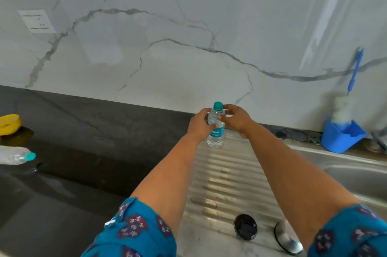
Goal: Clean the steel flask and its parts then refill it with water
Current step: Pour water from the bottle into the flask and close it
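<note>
Both hands, left hand (200,124) and right hand (235,119), hold water bottle (216,131) upright.

Both forearms are bare; short teal-blue sleeves (134,233) carry dark maroon hexagon patches with small white marks, one white tie hanging.

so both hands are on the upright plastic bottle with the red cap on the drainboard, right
Not quite: the head view shows the cap is teal, not red. Otherwise yes, the left hand and right hand both hold the upright plastic bottle on the drainboard.
</note>
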A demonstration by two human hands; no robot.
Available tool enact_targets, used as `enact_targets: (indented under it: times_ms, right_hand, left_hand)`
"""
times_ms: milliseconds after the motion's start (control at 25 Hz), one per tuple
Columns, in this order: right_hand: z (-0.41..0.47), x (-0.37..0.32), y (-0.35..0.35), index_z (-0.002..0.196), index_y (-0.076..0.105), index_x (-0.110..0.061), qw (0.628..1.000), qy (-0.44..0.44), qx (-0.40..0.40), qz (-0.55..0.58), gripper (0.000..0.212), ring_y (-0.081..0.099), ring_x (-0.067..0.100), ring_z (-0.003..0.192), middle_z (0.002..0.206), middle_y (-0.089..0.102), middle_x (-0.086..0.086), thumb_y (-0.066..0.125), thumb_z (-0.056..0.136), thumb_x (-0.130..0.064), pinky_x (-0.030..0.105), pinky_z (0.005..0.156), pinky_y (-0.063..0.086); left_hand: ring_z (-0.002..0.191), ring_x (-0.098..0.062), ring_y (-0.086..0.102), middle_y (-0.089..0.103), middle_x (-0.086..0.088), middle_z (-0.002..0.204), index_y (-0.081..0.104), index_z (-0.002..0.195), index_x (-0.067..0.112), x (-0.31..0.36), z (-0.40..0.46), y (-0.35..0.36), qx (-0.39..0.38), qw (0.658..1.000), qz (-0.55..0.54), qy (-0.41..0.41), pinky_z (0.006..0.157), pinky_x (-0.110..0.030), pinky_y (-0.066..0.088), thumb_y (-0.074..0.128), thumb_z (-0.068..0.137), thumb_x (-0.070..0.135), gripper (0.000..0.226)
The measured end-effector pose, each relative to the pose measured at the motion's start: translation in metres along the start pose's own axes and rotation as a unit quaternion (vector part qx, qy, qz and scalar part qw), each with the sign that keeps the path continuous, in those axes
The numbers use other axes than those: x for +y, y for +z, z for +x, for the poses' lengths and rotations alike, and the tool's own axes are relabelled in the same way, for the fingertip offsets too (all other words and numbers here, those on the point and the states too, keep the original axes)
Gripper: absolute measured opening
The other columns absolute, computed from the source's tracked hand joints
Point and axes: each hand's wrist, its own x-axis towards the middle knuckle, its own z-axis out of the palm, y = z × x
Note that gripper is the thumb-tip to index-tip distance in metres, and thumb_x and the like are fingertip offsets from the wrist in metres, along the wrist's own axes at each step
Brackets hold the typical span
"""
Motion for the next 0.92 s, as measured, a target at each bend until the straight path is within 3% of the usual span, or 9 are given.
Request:
enact_targets:
  times_ms: [80, 240, 480, 600, 720, 920]
  right_hand:
    - [-0.007, 0.001, -0.003, 0.133, 0.053, -0.017, 1.0, -0.01, 0.013, -0.012, 0.052, 0.062, 0.021, 0.105, 0.125, 0.061, 0.004, 0.072, 0.085, -0.02, 0.036, 0.091, 0.054]
    - [-0.038, -0.009, -0.011, 0.131, 0.057, -0.024, 0.998, -0.058, 0.034, -0.023, 0.051, 0.062, 0.018, 0.107, 0.123, 0.063, 0.001, 0.075, 0.083, -0.029, 0.041, 0.095, 0.053]
    - [-0.136, -0.035, -0.02, 0.127, 0.061, -0.027, 0.989, -0.131, 0.03, 0.061, 0.048, 0.067, 0.012, 0.097, 0.114, 0.065, -0.004, 0.075, 0.081, -0.035, 0.038, 0.088, 0.057]
    - [-0.193, -0.03, -0.022, 0.124, 0.063, -0.03, 0.982, -0.165, 0.042, 0.078, 0.047, 0.066, 0.012, 0.097, 0.11, 0.067, -0.004, 0.075, 0.079, -0.041, 0.038, 0.087, 0.057]
    - [-0.251, -0.017, -0.025, 0.126, 0.062, -0.028, 0.977, -0.196, 0.044, 0.077, 0.052, 0.065, 0.013, 0.101, 0.112, 0.067, -0.002, 0.073, 0.078, -0.046, 0.039, 0.088, 0.056]
    - [-0.351, 0.018, -0.046, 0.128, 0.06, -0.023, 0.969, -0.242, 0.031, 0.046, 0.054, 0.065, 0.015, 0.101, 0.112, 0.066, 0.001, 0.072, 0.08, -0.045, 0.039, 0.087, 0.057]
  left_hand:
    - [0.11, -0.022, 0.065, 0.065, -0.007, 0.125, 0.053, 0.135, 0.015, 0.001, -0.007, 0.001, 0.022, 0.999, -0.007, 0.028, 0.094, -0.034, 0.054, 0.08, 0.081, 0.013, 0.06]
    - [0.108, -0.016, 0.064, 0.065, -0.001, 0.124, 0.055, 0.135, 0.018, 0.01, -0.042, -0.008, 0.041, 0.994, -0.062, 0.074, 0.094, -0.032, 0.054, 0.078, 0.083, 0.016, 0.057]
    - [0.124, -0.002, 0.049, 0.046, 0.013, 0.139, 0.04, 0.147, 0.029, 0.034, -0.14, -0.019, 0.066, 0.984, -0.077, 0.147, 0.093, -0.012, 0.039, 0.065, 0.092, 0.034, 0.061]
    - [0.13, -0.007, 0.049, 0.046, 0.013, 0.144, 0.039, 0.147, 0.035, 0.039, -0.195, -0.01, 0.093, 0.975, -0.091, 0.182, 0.104, -0.029, 0.045, 0.062, 0.09, 0.049, 0.062]
    - [0.129, -0.019, 0.053, 0.05, 0.006, 0.141, 0.046, 0.141, 0.037, 0.038, -0.252, 0.012, 0.124, 0.961, -0.125, 0.212, 0.104, -0.048, 0.048, 0.062, 0.088, 0.053, 0.058]
    - [0.129, -0.015, 0.054, 0.051, 0.008, 0.139, 0.046, 0.14, 0.042, 0.047, -0.356, 0.059, 0.132, 0.954, -0.134, 0.233, 0.105, -0.048, 0.048, 0.069, 0.086, 0.047, 0.058]
